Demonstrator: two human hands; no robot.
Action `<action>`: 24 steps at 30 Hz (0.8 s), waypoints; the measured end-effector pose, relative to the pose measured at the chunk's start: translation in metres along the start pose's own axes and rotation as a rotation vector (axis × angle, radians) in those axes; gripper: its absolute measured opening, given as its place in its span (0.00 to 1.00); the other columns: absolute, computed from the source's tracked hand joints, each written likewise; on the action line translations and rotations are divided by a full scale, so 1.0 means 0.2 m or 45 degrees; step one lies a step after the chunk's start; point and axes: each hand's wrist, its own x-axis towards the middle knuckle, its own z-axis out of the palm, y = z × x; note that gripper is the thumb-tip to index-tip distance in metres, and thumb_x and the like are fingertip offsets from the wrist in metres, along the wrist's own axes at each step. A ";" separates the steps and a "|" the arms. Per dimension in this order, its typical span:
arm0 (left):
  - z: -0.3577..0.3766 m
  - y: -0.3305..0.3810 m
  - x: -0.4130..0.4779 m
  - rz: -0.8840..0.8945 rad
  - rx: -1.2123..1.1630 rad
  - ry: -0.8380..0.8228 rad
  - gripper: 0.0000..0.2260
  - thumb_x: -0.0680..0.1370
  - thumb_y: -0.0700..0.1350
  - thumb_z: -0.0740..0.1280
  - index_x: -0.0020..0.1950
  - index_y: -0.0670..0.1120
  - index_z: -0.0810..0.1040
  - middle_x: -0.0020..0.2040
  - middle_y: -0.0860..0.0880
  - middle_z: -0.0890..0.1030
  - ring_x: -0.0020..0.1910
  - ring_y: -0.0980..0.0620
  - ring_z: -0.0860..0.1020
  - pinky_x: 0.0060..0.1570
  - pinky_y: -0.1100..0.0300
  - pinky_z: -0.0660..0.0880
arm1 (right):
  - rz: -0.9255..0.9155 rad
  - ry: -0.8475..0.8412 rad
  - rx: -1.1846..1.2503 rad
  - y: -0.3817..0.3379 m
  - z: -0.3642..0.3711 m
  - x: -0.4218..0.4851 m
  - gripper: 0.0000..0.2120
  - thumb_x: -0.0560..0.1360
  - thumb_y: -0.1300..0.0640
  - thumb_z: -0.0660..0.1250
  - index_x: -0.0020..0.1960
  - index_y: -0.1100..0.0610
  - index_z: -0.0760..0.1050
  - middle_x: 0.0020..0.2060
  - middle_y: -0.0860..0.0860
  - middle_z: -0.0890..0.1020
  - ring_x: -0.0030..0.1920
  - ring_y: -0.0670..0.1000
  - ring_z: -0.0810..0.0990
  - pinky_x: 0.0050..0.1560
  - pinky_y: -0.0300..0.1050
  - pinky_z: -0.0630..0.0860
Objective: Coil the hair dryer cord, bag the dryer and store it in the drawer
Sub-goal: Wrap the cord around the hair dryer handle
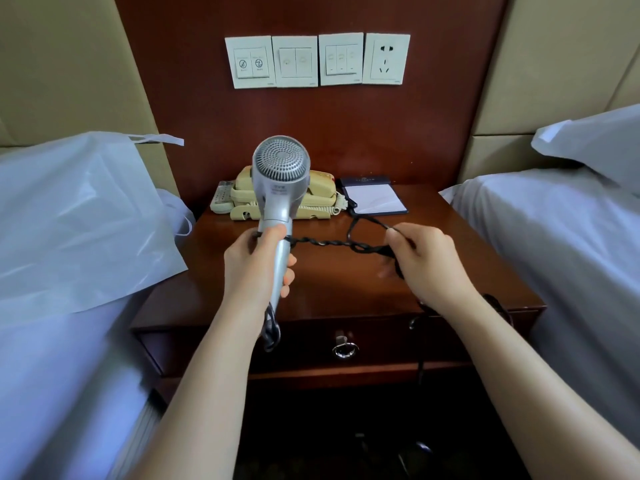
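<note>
A silver hair dryer point(280, 174) stands upright above the nightstand, its grille facing me. My left hand point(254, 261) grips its handle. The black twisted cord point(329, 243) stretches from the handle across to my right hand point(427, 261), which pinches it; a loop of cord rises beyond the fingers. More cord hangs below the handle and over the nightstand's front edge at the right. A white bag point(79, 220) lies on the left bed. The drawer point(381, 344) with a metal ring pull point(344, 349) is closed.
On the dark wooden nightstand point(450, 271) sit a beige telephone point(311, 199) and a notepad in a dark folder point(375, 199). Wall switches and a socket point(387, 58) are above. White beds flank both sides, with a pillow point(595, 140) at the right.
</note>
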 end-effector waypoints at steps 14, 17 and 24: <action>-0.08 -0.04 0.01 0.040 0.073 0.084 0.06 0.76 0.46 0.65 0.42 0.45 0.74 0.31 0.44 0.73 0.19 0.53 0.70 0.20 0.66 0.65 | 0.461 -0.955 0.426 0.11 -0.14 -0.04 0.19 0.78 0.47 0.59 0.41 0.61 0.76 0.23 0.50 0.71 0.22 0.46 0.65 0.28 0.37 0.65; -0.08 -0.04 0.01 0.032 0.076 0.097 0.06 0.76 0.45 0.65 0.42 0.43 0.74 0.31 0.44 0.73 0.19 0.53 0.69 0.20 0.66 0.64 | 0.395 -0.841 0.421 0.10 -0.15 -0.04 0.17 0.77 0.49 0.62 0.39 0.61 0.78 0.24 0.50 0.71 0.24 0.45 0.65 0.29 0.35 0.65; -0.07 -0.05 0.01 0.022 0.104 0.098 0.06 0.76 0.46 0.65 0.43 0.44 0.75 0.31 0.44 0.74 0.20 0.53 0.69 0.20 0.65 0.65 | 0.327 -0.526 0.394 0.14 -0.15 -0.04 0.15 0.78 0.54 0.62 0.39 0.62 0.80 0.27 0.50 0.77 0.27 0.45 0.71 0.28 0.34 0.67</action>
